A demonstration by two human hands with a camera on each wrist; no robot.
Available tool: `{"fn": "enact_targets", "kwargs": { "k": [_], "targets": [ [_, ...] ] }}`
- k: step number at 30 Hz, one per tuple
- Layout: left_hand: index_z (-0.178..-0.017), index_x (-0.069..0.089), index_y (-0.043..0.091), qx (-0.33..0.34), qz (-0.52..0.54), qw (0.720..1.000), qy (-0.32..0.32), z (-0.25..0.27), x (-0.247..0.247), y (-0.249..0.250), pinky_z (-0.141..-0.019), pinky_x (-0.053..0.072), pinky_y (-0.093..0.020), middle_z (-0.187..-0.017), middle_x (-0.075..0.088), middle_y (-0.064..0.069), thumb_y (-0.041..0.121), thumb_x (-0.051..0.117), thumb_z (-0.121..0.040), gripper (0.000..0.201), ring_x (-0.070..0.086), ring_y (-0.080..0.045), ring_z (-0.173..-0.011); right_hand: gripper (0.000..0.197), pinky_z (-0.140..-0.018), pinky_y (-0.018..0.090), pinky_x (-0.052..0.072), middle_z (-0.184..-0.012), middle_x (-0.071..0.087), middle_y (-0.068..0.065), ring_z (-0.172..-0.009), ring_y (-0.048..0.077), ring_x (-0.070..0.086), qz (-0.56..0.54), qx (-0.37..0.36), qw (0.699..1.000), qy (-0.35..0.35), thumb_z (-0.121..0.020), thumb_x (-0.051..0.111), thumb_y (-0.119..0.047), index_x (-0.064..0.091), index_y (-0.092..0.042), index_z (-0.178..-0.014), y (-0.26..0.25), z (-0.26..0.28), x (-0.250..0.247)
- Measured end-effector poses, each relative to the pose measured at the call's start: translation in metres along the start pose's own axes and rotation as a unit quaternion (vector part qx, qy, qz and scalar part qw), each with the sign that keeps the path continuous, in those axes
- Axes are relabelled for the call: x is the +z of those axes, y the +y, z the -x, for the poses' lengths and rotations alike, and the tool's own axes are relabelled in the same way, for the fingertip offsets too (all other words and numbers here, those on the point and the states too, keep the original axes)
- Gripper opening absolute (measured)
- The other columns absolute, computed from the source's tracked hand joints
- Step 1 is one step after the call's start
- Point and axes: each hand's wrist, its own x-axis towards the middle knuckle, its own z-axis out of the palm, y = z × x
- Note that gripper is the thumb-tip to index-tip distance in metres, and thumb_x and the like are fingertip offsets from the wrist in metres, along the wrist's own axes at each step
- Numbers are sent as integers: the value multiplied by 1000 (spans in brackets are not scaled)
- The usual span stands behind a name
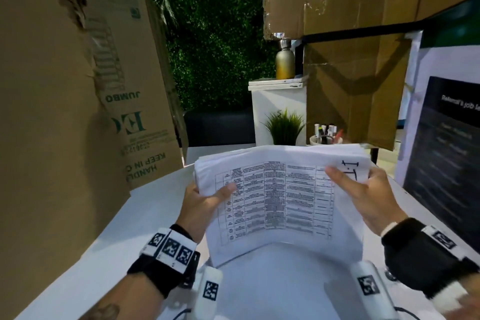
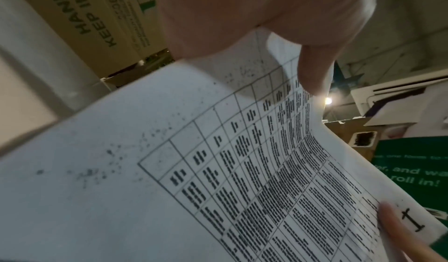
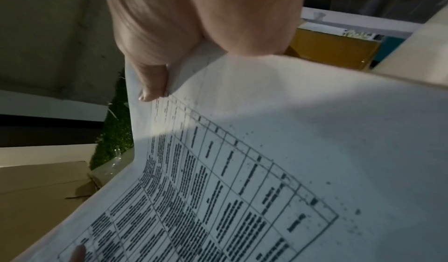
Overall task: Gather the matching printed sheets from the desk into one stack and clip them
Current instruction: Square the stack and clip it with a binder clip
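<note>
A thick stack of printed sheets (image 1: 278,200) with a table of text on its top page is held above the white desk (image 1: 145,218), its near edge drooping toward me. My left hand (image 1: 207,197) grips the stack's left edge, thumb on top of the page. My right hand (image 1: 363,189) grips the right edge, thumb lying over the print beside a handwritten mark. In the left wrist view the thumb (image 2: 312,71) presses on the sheets (image 2: 169,170). In the right wrist view the thumb (image 3: 152,82) pinches the sheets (image 3: 290,141). No clip is in view.
A tall cardboard box (image 1: 65,86) stands at the left on the desk. At the back are a small potted plant (image 1: 284,127), a cup of pens (image 1: 326,135) and a bottle (image 1: 285,60) on a white stand. A dark printed board (image 1: 446,150) leans at the right.
</note>
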Motion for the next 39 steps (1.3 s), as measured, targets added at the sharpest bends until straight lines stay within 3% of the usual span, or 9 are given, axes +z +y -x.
{"fn": "enact_targets", "kwargs": {
  "k": [5,9,15,18,22,26,31,36,39],
  "targets": [
    [-109,75,6,36,23,999,-7,-8,-11,6,-91,59,-50,-114,78,-18,22,90,-69,45,74,-35,-107,20,-67,28,62,-89,78,-6,-85,14,75,-18,-17,1000,2,-73,72,-27,74,-23,-93,-12,-3,-3],
    [-122,67,7,-44,-8,997,-59,0,-19,-16,-102,55,-51,-127,73,-17,45,102,-42,95,72,-31,-115,25,-88,42,56,-96,79,-4,-90,14,75,5,57,998,-35,-69,77,-27,76,-24,-94,11,11,-6],
    [-104,81,22,14,20,998,-59,-6,-10,13,-91,60,-50,-117,78,-10,19,95,-63,44,74,-29,-110,33,-83,38,56,-105,77,-5,-97,14,72,6,5,1000,-26,-73,76,-25,72,-27,-105,-10,4,-2],
    [-110,77,13,1,56,997,-61,-5,-8,8,-83,63,-41,-118,77,-14,16,94,-58,55,74,-30,-109,34,-85,41,57,-106,77,-1,-97,17,73,3,13,1000,-22,-72,77,-22,72,-26,-105,-7,2,-4],
    [-113,72,9,-36,-44,996,-61,14,-9,-10,-90,62,-44,-112,80,-9,16,89,-63,53,75,-29,-107,57,-85,37,60,-100,79,-4,-93,14,74,22,75,995,-54,-46,91,-53,77,-29,-96,13,17,-7],
    [-108,79,16,0,-7,1000,-26,-2,-8,6,-93,58,-53,-118,77,-14,27,99,-58,55,73,-34,-111,35,-85,43,58,-103,77,-5,-97,13,71,39,30,998,-45,-70,78,-24,72,-31,-103,-8,7,-3],
    [-106,79,19,-13,-24,998,-50,-1,-12,5,-88,60,-46,-118,78,-11,34,101,-51,61,73,-31,-111,42,-78,34,59,-107,75,-5,-101,17,70,64,46,994,-70,-67,83,-36,72,-36,-107,-3,2,-8],
    [-127,65,12,-116,-158,968,-157,22,-23,-11,-97,58,-37,-119,78,-2,-1,79,-82,49,72,-21,-114,47,-87,39,58,-103,78,-4,-93,12,74,113,140,981,-70,-71,82,-27,68,-17,-115,17,12,-22],
    [-125,68,13,-117,-145,971,-151,18,-23,11,-90,59,-30,-118,79,-2,27,94,-70,63,73,-22,-114,33,-73,37,61,-105,77,6,-92,21,75,63,130,987,-66,-81,74,-10,69,-14,-113,-9,9,-24]
  ]
}}
